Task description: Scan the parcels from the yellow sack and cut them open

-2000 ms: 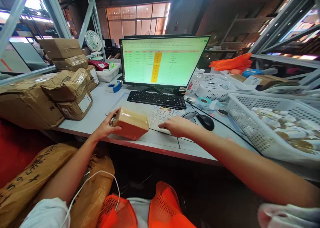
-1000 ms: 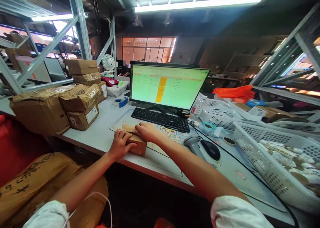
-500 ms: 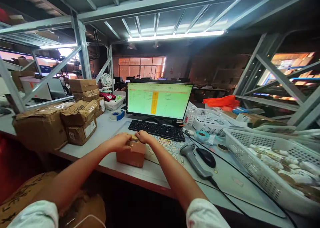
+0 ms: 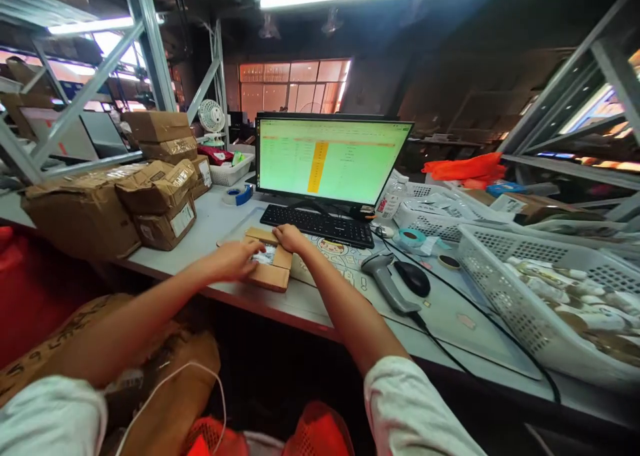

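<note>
Cardboard box (image 4: 274, 280) at center, near desk (image 4: 309, 307) front edge, top parted, pale contents (image 4: 267, 254) showing. Left hand (image 4: 235, 259) at box's left side, fingers spread from thumb, tips over gap; contents just beside them, contact unclear. Right hand (image 4: 290, 237) at far right corner, fingers curled, likely steadying box (whether they pinch flap, cannot tell). Keyboard (image 4: 317, 225) sits behind box, presumably to spare front workspace; barcode scanner (image 4: 389, 284) lies right of center, probably for easy reach.
</note>
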Demonstrator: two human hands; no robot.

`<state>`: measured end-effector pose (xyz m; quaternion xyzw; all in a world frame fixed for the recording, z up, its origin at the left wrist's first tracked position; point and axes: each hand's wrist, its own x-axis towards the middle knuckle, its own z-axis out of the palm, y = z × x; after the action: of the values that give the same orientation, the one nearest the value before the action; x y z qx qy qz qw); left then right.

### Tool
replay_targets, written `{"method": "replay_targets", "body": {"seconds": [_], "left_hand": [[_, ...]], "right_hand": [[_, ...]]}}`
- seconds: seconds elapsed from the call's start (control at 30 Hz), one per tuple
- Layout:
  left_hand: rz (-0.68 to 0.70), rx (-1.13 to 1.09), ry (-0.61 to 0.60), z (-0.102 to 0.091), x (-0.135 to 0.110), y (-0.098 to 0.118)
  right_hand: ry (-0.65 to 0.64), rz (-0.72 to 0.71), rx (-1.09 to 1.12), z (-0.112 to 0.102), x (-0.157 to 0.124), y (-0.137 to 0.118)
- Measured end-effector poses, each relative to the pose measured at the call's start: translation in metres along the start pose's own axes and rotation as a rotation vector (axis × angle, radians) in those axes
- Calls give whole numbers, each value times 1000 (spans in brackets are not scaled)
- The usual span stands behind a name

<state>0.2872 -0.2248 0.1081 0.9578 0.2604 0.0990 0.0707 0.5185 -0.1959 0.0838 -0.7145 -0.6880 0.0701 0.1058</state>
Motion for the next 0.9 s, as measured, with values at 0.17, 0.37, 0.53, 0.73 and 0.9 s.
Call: {"method": "replay_targets", "body": {"seconds": [0.17,0.37,0.53,0.73,0.9], "left_hand": [[-130,-138,-528,-31,67,-8],[-115,-75,-532,-24,88,-9],[61,67,-177,-13,68,-29],[288,60,-21,-11,33,-63],[315,137,38,-15,28,-74]], "right_hand": [[72,1,27,3,-6,2],[184,2,103,3,-11,2],[366,-72,180,6,-49,5],[204,-560,-177,1,-113,22],[29,-505,-419,-20,-117,7]]}}
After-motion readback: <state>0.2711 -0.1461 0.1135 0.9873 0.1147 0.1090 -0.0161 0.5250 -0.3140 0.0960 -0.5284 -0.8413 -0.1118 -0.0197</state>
